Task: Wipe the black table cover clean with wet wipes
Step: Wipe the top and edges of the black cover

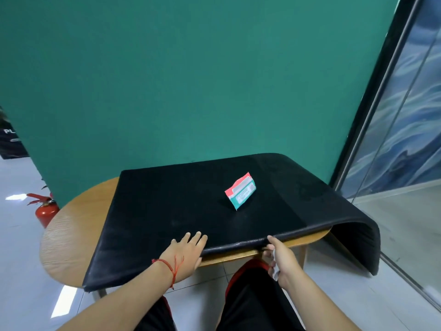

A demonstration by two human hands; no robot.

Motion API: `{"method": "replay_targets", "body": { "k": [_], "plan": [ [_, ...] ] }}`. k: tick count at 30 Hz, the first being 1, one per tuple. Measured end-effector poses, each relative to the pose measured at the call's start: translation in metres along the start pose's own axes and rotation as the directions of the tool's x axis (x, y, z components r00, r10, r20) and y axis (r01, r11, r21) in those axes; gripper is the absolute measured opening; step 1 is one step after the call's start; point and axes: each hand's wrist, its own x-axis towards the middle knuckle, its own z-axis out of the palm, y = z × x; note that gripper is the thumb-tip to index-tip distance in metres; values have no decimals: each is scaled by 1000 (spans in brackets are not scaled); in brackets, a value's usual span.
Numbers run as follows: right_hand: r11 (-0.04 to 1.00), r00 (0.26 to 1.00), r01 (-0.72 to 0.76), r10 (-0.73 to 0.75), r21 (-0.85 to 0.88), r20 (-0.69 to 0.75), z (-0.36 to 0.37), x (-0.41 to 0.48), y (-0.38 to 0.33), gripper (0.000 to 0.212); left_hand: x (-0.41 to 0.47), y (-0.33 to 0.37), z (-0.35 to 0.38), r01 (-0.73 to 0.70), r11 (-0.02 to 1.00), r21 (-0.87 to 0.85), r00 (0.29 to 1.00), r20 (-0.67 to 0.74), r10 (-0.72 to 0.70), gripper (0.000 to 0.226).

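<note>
"Black table cover [167, 206] — where does it lie, and who has hold of it?"

"It's draped over the wooden table [71, 230], with its right end hanging off the side. At the near edge the left hand [188, 252] lies flat on it, fingers straight and a little spread. The right hand [278, 261] has a crumpled white wet wipe [275, 268] tucked in its curled fingers. Its thumb sits on top of the cover's front lip and seems to pinch it."

"So which step is this?"

"Straightening or steadying the cover rather than wiping, I'd judge — the wipe isn't on the top surface. The next move calls for the right hand to let go of the lip and lay the wipe flat on the cloth. The left should press down so the cover doesn't slide."

"Anything further back?"

"The pack of wet wipes [241, 191] stands on the cover, right of the middle. It would want lifting to clean beneath it. Behind the table is a green wall [191, 80]."
</note>
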Motion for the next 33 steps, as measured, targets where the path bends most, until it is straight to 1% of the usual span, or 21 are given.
{"method": "replay_targets", "body": {
  "k": [2,5,6,8,10,12,15,17,19,21,23,24,26,27,29,31,33],
  "plan": [
    [999,1000,-8,9,48,-6,-2,3,-6,35,3,1,-15,25,1000,11,999,-42,-25,71],
    [991,1000,11,-8,136,-25,-5,4,-25,37,0,2,-36,39,999,33,995,-89,-36,94],
    [986,998,27,-18,165,-55,-7,4,-35,37,-4,-1,-43,43,998,42,994,-103,-39,98],
    [968,992,48,-18,247,-124,-16,8,-55,39,-14,-14,-57,62,997,51,986,-160,-53,91],
    [933,982,70,-4,352,-186,-28,13,-71,44,-32,-35,-68,77,996,54,977,-204,-64,77],
    [914,978,99,-15,393,-210,-34,12,-83,41,-57,-58,-74,89,996,24,968,-236,-80,66],
    [924,979,138,-73,357,-190,-24,0,-91,21,-92,-84,-68,112,993,-36,958,-261,-117,60],
    [937,978,165,-116,307,-171,-10,-9,-89,16,-108,-97,-49,157,985,-67,950,-264,-169,59],
    [949,982,164,-131,269,-136,2,-15,-82,19,-123,-108,-27,202,976,-86,936,-277,-219,62],
    [959,988,141,-120,247,-95,12,-18,-71,23,-135,-121,-5,189,973,-135,922,-316,-223,70],
    [967,992,126,-116,223,-55,24,-23,-58,22,-148,-134,14,237,966,-100,913,-319,-256,78],
    [970,993,120,-115,213,-36,32,-28,-53,20,-154,-139,20,262,958,-118,911,-297,-285,79],
    [976,995,96,-98,196,-4,50,-37,-41,21,-170,-152,33,299,945,-136,912,-249,-325,76],
    [980,997,76,-81,184,18,60,-41,-35,24,-179,-160,41,318,940,-126,907,-249,-340,72],
    [986,997,43,-53,163,58,83,-49,-21,28,-197,-179,53,382,915,-128,893,-202,-401,60],
    [988,994,19,-36,154,106,110,-55,-5,31,-213,-199,65,459,875,-152,860,-173,-481,53],
    [988,988,-22,-2,150,156,138,-60,13,32,-231,-213,72,535,828,-170,819,-138,-558,54]
  ]
}}
